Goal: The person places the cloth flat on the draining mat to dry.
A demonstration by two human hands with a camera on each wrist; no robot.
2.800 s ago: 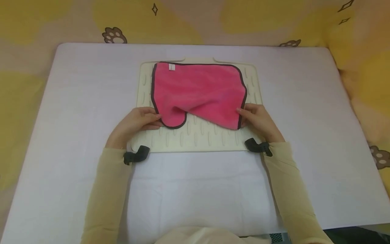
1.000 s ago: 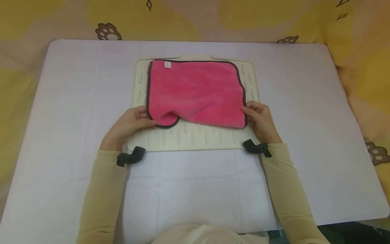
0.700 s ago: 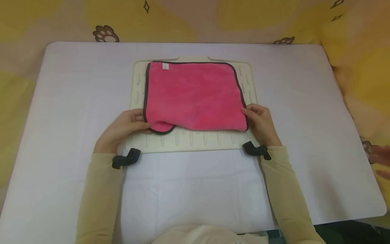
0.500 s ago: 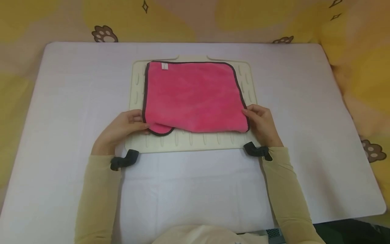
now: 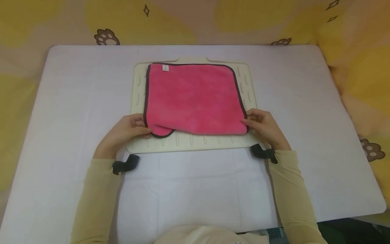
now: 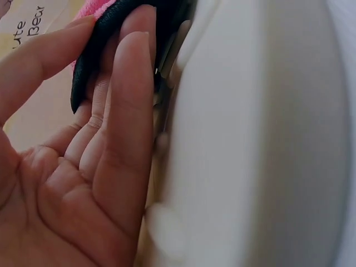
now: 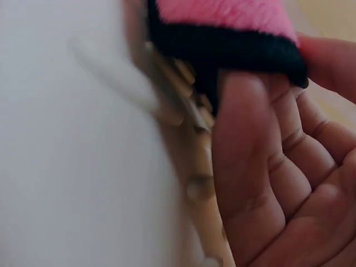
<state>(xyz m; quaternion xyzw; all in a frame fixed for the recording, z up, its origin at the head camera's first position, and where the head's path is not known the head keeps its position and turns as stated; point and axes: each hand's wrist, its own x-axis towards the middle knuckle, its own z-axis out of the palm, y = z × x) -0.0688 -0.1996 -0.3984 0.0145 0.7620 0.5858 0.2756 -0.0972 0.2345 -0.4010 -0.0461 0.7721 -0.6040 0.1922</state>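
Note:
A pink cloth [image 5: 195, 98] with a dark trim and a small white label lies over a cream ridged board [image 5: 201, 141]. My left hand [image 5: 120, 134] pinches the cloth's near left edge between thumb and fingers. On the other side, my right hand [image 5: 266, 128] pinches the near right edge the same way. The near left corner is a rounded flap, with a crease beside it. Both wrist views show the dark trim [image 6: 92, 61] between thumb and fingers; in the right wrist view the pink pile [image 7: 233, 14] shows above the trim. Fingertips under the cloth are partly hidden.
The board lies on a white-covered table [image 5: 195, 189]. Behind and to the right hangs a yellow patterned curtain [image 5: 195, 22] with paw prints. Black wrist mounts [image 5: 125, 164] sit on both sleeves. The person's torso [image 5: 201, 235] is at the near edge.
The cloth's near edge has been drawn toward me and straightened, and the fold near the left corner has shrunk. Both hands have moved slightly nearer and farther apart, still pinching the cloth.

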